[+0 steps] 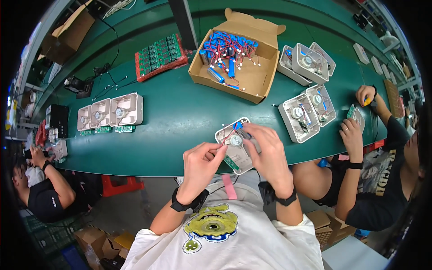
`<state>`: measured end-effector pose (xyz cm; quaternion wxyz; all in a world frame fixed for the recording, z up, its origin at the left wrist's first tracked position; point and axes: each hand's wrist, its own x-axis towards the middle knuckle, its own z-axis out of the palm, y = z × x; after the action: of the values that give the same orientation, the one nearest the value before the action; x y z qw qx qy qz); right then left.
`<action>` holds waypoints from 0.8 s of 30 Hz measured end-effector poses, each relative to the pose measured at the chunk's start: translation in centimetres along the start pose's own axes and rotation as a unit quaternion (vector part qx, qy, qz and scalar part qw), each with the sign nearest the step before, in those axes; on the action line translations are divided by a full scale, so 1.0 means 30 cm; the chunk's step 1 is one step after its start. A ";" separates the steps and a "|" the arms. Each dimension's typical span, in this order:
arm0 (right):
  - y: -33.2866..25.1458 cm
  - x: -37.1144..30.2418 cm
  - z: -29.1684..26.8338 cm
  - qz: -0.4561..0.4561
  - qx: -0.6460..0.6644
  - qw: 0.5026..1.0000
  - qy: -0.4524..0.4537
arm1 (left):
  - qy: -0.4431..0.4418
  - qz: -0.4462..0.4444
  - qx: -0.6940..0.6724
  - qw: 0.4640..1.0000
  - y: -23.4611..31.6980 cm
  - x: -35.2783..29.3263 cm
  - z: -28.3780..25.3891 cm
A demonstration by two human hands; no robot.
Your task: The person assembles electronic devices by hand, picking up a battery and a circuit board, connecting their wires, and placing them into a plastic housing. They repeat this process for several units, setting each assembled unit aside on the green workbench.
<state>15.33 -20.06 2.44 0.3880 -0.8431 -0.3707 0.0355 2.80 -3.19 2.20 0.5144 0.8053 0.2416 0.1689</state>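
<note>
In front of me at the table's near edge is a pale plastic housing (243,165), tilted, with a round speaker (236,141) in its middle. A green circuit board (231,163) lies along its lower left side. My left hand (201,163) is closed in a pinch on thin red wires (228,136) at the housing's left rim. My right hand (268,155) reaches over the right side, its fingers closed around a blue battery (237,126) at the upper end. The fingers partly cover that battery.
An open cardboard box (243,87) holds several blue batteries with red wires. Stacked circuit boards (159,54) lie at the back left. Housings stand left (127,109) and right (299,118). Co-workers sit on both sides; the right one's hand (352,135) holds a housing.
</note>
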 end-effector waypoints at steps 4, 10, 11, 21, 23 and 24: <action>-0.054 -0.139 -0.018 -0.024 -0.031 0.999 -0.007 | -0.068 -0.032 -0.017 0.997 0.030 -0.050 -0.006; -0.111 -0.195 0.044 0.059 -0.121 0.989 -0.056 | -0.168 0.104 0.044 0.979 0.020 -0.098 0.015; -0.115 -0.190 0.056 0.070 -0.120 0.989 -0.057 | -0.176 0.139 0.069 0.972 0.016 -0.098 0.020; 0.021 -0.179 0.014 0.088 -0.287 0.946 0.122 | -0.069 0.107 0.087 0.988 -0.030 -0.049 -0.181; 0.032 -0.172 -0.008 0.088 -0.300 0.942 0.122 | -0.006 0.105 0.113 0.988 -0.063 -0.051 -0.260; 0.040 -0.156 -0.005 0.092 -0.314 0.936 0.127 | 0.023 0.097 0.129 0.987 -0.077 -0.049 -0.303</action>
<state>12.70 -23.72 0.67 0.1420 -0.9499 -0.2314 -0.1546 -3.64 3.58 3.83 0.3814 0.8805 0.1938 0.2042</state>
